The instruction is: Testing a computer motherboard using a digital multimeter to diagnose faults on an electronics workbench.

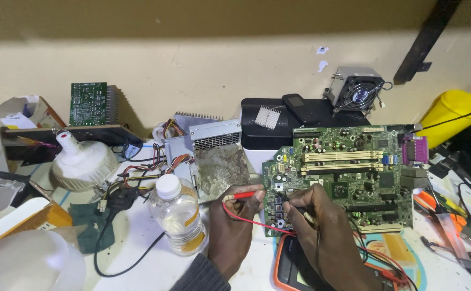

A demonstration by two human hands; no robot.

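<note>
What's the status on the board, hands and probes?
Left hand holds red probe, right hand black probe; both tips on green circuit board. Clear plastic bottle beside left hand.

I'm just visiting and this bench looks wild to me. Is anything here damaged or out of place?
Yes. The metal box behind the bottle has a corroded, stained top. A cooling fan leans tilted against the wall. A lamp lies among loose wires. The left hand and right hand hold probes to the circuit board.

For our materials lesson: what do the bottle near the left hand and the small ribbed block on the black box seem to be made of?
Bottle: clear plastic, likely; see-through, glossy walls, white screw cap. Ribbed block: probably bare aluminium; pale matt silver with rows of fins, like a heat sink. It lies on the black box.
</note>
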